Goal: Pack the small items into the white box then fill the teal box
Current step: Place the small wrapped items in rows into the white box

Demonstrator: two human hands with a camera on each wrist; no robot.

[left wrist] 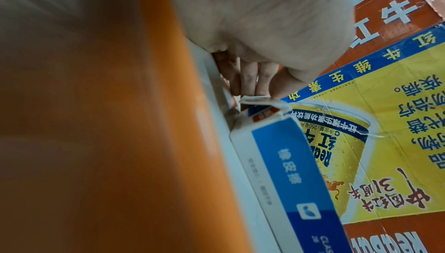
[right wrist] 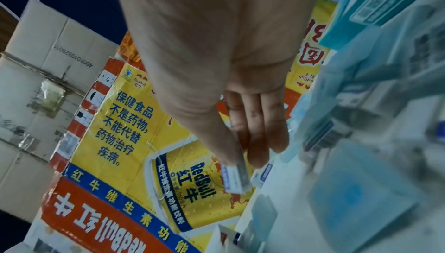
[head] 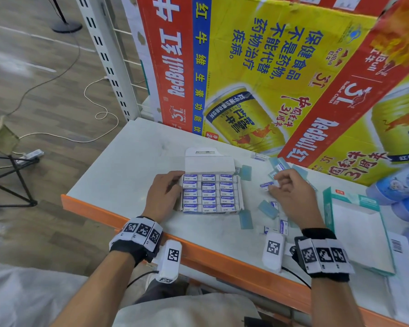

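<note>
The white box point(head: 240, 195) lies open in the middle of the shelf, lid flap point(head: 208, 161) folded back, with rows of blue-and-white erasers point(head: 209, 193) inside. My left hand point(head: 178, 185) holds the box's left side, fingers curled at its wall; in the left wrist view my fingers point(left wrist: 248, 82) touch the box's point(left wrist: 284, 162) end flap. To the right, my right hand point(head: 273, 185) pinches one eraser point(head: 266, 185) just above the shelf; in the right wrist view the eraser point(right wrist: 233, 179) sits between thumb and fingers. The teal box point(head: 327, 208) lies open at the right.
Loose erasers point(head: 282, 226) and pale blue pieces point(head: 268, 208) lie scattered between the two boxes. Red Bull cartons point(head: 257, 67) wall off the back. Blue packs point(head: 399, 185) stand at the far right. The shelf's orange front edge point(head: 198, 251) runs below my wrists.
</note>
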